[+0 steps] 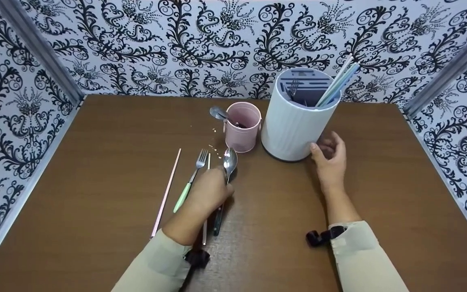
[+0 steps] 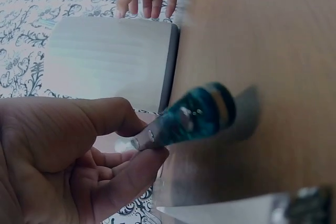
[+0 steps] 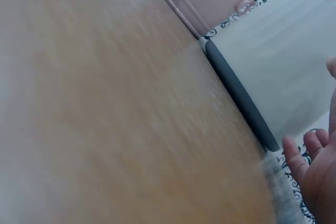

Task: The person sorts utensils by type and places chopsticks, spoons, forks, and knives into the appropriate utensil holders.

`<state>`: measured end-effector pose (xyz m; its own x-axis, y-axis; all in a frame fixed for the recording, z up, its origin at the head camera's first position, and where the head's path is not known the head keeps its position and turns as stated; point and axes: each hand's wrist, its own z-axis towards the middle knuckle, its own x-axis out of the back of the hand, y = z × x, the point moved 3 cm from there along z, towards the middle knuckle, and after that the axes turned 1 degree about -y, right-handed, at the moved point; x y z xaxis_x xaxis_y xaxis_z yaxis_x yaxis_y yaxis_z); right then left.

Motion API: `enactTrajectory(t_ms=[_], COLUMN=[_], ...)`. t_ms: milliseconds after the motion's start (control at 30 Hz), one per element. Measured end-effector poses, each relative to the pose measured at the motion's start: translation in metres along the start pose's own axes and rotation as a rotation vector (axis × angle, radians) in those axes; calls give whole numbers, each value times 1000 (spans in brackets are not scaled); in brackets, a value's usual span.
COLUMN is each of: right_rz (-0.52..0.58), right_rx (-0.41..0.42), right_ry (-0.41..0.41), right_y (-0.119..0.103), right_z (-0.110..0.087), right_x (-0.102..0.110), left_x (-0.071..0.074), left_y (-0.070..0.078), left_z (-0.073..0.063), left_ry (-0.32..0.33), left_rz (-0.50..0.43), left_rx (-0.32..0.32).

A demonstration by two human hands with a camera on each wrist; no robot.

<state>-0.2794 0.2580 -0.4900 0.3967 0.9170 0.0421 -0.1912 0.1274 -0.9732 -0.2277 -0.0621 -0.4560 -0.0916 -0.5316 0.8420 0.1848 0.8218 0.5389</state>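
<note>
My left hand [image 1: 209,190] pinches a metal spoon [image 1: 230,160] between thumb and fingers. In the left wrist view the spoon's glossy teal handle [image 2: 194,114] sticks out past the fingertips, over the wooden table. A green-handled fork [image 1: 191,180], a pink chopstick [image 1: 166,192] and a pale chopstick [image 1: 205,233] lie around that hand. My right hand [image 1: 331,160] is at the lower right side of a white ribbed utensil holder [image 1: 292,125], its fingers loosely bent and the thumb right at the wall. In the right wrist view this hand [image 3: 315,174] grips nothing.
A pink cup [image 1: 242,136] with a spoon [image 1: 218,113] leaning out stands left of the holder. A fork [image 1: 293,88] and pale blue and white chopsticks [image 1: 337,85] stand in the holder. Small crumbs [image 1: 214,148] lie by the cup. Patterned walls border the table [image 1: 379,162].
</note>
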Motion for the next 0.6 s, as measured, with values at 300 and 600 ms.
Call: enactTrajectory(t_ms=[300,600], right_rz=[76,-7], right_rx=[194,492], right_ry=[58,-41], right_y=[-27,-59], right_z=[-23,-48], right_x=[-28,-77], left_x=[9,19], left_y=[6,9], left_z=[1,1], left_ry=[74,109], left_rz=[-49,-163], left_rx=[10,24])
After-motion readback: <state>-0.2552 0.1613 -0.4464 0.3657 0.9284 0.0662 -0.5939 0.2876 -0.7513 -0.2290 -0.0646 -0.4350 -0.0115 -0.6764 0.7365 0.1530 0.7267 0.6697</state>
